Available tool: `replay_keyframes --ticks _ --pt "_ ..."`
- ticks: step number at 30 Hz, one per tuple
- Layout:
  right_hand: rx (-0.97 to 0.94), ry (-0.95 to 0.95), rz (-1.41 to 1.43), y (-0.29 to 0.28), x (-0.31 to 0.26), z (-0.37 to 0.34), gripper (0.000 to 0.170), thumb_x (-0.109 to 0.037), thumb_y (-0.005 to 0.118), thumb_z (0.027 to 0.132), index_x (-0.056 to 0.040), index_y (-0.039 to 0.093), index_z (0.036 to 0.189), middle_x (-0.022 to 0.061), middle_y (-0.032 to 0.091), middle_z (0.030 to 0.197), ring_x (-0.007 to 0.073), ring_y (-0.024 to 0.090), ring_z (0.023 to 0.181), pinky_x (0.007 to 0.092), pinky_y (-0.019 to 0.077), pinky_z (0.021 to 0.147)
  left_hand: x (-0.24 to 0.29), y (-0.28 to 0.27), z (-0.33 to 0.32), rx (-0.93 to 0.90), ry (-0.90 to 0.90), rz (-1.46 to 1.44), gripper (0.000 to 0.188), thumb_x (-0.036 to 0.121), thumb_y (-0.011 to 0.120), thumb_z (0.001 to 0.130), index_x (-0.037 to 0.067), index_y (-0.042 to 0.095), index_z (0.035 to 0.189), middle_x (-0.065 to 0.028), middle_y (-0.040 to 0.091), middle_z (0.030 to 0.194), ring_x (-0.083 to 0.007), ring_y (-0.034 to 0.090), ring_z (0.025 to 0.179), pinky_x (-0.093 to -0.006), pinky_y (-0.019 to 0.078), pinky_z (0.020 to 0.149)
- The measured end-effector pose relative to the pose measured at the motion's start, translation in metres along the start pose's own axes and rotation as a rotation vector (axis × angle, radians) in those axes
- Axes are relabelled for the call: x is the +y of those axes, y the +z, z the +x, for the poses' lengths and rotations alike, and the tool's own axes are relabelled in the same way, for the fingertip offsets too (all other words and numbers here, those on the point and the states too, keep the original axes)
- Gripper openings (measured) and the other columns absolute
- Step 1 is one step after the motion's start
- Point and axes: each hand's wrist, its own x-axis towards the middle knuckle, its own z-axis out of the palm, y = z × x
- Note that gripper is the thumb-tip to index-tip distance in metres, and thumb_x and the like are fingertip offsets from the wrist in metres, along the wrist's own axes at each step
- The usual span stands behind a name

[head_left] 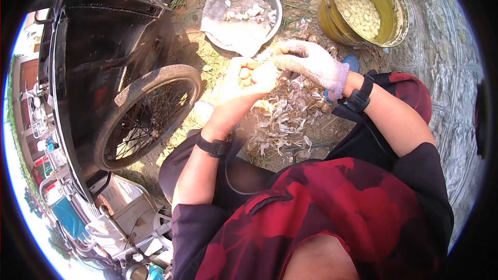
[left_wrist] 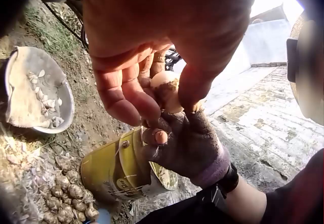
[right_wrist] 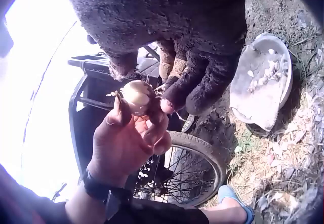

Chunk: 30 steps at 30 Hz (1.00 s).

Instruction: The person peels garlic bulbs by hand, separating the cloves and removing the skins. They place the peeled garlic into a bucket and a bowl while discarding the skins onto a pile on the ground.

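Observation:
My bare left hand [head_left: 241, 80] is held palm up with curled fingers, in front of me. Between its thumb and fingers it grips a pale garlic bulb [right_wrist: 137, 97], partly stripped, with brown dry skin still on one side [left_wrist: 166, 85]. My right hand [head_left: 311, 62] wears a dirty knitted glove with some bare fingertips. Its fingers curl at the same bulb from the other side, with fingertips [right_wrist: 171, 105] right at the dry skin and stringy bits. The gloved thumb is close above the bulb in the right wrist view.
A metal basin [head_left: 277, 18] with a cloth and loose cloves lies ahead. The yellow bucket [head_left: 324, 18] at the right holds peeled cloves. Garlic skins [head_left: 282, 124] and a heap of bulbs [left_wrist: 66, 198] cover the ground. A black cart's wheel [head_left: 194, 80] stands close on the left.

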Motion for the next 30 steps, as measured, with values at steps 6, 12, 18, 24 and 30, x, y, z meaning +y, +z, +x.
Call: replay_keyframes --ticks 6,12,18,24,30 --pt "-0.064 -0.087 -0.102 0.012 0.006 -0.001 0.024 -0.029 0.068 0.090 -0.0049 0.067 0.095 -0.0007 0.063 0.081 0.0050 0.055 0.078 0.0233 0.0472 0.066 -0.013 0.014 0.000 -0.041 0.135 0.117 0.043 -0.004 0.066 0.084 0.004 0.045 0.121 -0.0054 0.061 0.106 -0.0106 0.060 0.089 -0.0243 0.0508 0.079" --pt "-0.013 -0.106 0.076 0.019 0.008 -0.004 0.025 -0.027 0.062 0.095 -0.0031 0.067 0.099 0.0017 0.065 0.087 0.0066 0.057 0.080 0.0249 0.0482 0.068 -0.017 0.016 0.000 0.009 0.139 0.106 0.033 0.000 0.068 0.086 0.002 0.052 0.115 -0.0023 0.063 0.093 -0.0072 0.059 0.082 -0.0227 0.0497 0.071" --pt "0.076 -0.258 -0.129 0.014 0.029 -0.001 0.025 -0.025 0.058 0.098 -0.0019 0.064 0.103 0.0044 0.065 0.094 0.0081 0.058 0.083 0.0270 0.0501 0.071 -0.019 0.023 -0.001 0.017 0.125 0.018 0.031 0.002 0.066 0.088 0.002 0.053 0.115 -0.0037 0.065 0.096 -0.0072 0.060 0.084 -0.0227 0.0500 0.072" --pt "-0.013 -0.023 0.095 0.006 0.024 -0.007 0.036 -0.028 0.053 0.099 0.0024 0.061 0.117 0.0086 0.065 0.109 0.0131 0.057 0.100 0.0298 0.0477 0.090 -0.029 0.018 0.002 -0.039 0.192 0.217 0.035 0.004 0.061 0.092 0.003 0.047 0.125 -0.0079 0.062 0.112 -0.0127 0.061 0.097 -0.0276 0.0535 0.076" --pt "-0.039 -0.197 0.059 0.006 0.033 0.002 0.026 -0.024 0.052 0.100 -0.0022 0.062 0.110 0.0052 0.066 0.099 0.0089 0.061 0.085 0.0253 0.0521 0.069 -0.027 0.015 0.000 -0.048 0.258 0.432 0.035 0.005 0.062 0.093 0.002 0.049 0.125 -0.0069 0.062 0.113 -0.0123 0.061 0.099 -0.0262 0.0518 0.081"
